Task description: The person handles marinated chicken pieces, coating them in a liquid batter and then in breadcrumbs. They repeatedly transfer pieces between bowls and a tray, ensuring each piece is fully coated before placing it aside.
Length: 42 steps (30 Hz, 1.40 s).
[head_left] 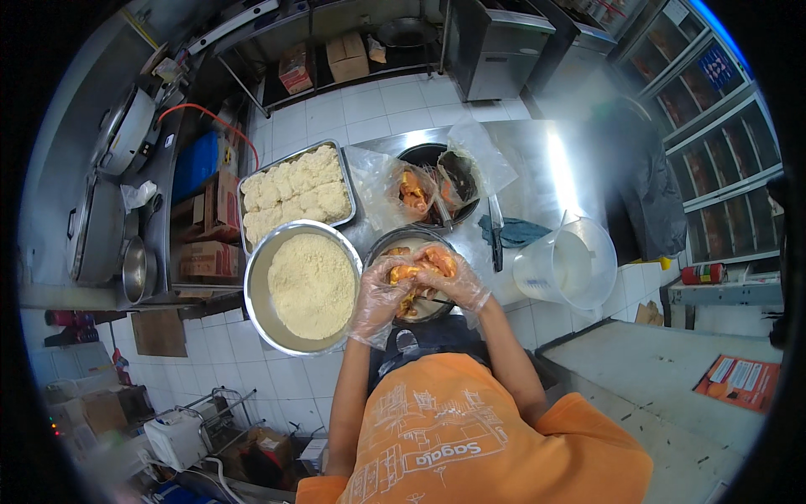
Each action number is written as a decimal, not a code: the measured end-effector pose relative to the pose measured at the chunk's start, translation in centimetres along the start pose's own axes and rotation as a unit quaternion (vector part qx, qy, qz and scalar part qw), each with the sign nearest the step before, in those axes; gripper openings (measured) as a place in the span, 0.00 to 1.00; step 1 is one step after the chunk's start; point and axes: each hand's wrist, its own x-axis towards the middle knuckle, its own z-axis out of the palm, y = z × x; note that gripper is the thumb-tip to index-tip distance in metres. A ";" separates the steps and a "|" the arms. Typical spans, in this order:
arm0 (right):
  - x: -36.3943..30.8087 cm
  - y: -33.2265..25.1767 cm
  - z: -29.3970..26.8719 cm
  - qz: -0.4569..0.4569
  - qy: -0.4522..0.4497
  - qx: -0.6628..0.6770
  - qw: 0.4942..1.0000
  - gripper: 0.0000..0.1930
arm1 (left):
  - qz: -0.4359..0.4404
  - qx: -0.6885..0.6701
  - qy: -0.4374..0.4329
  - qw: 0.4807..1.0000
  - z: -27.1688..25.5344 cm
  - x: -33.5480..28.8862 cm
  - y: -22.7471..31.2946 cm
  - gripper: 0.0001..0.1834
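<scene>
Centre frame: left hand (375, 296) and right hand (462, 282), fingers curled, grip orange meat (438, 262); best worked low over the bowl (387, 239)!

Commercial kitchen, stocked for volume

This looks like a commercial kitchen, not a home. A long steel worktable (537, 186) carries a deep metal tray (349, 186) packed with coated pieces (298, 189), and a wide bowl (258, 307) heaped with pale crumbs (311, 286). Hands (374, 294) in clear plastic gloves (473, 290) hold raw-looking meat (438, 260). Around stand steel equipment (508, 71), large metal vessels (130, 126), a dark wok (407, 34) and cartons (347, 57), over white floor tiles (290, 370).
</scene>
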 end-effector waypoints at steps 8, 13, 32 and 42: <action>0.7 2.5 -0.5 -0.060 0.102 0.017 0.993 0.13 | -0.038 0.025 0.079 0.996 -0.3 0.0 1.0 0.09; 0.0 1.3 -1.2 -0.001 0.143 0.080 0.986 0.11 | -0.051 0.036 0.101 0.993 -0.9 -0.4 0.2 0.12; -1.2 -1.5 0.2 0.077 0.052 0.079 0.993 0.33 | -0.245 -0.256 0.005 0.935 0.9 -0.4 0.2 0.25; -1.0 -4.2 0.9 0.149 -0.085 -0.024 0.985 0.27 | -0.172 -0.399 -0.034 0.900 -0.1 0.4 -2.6 0.22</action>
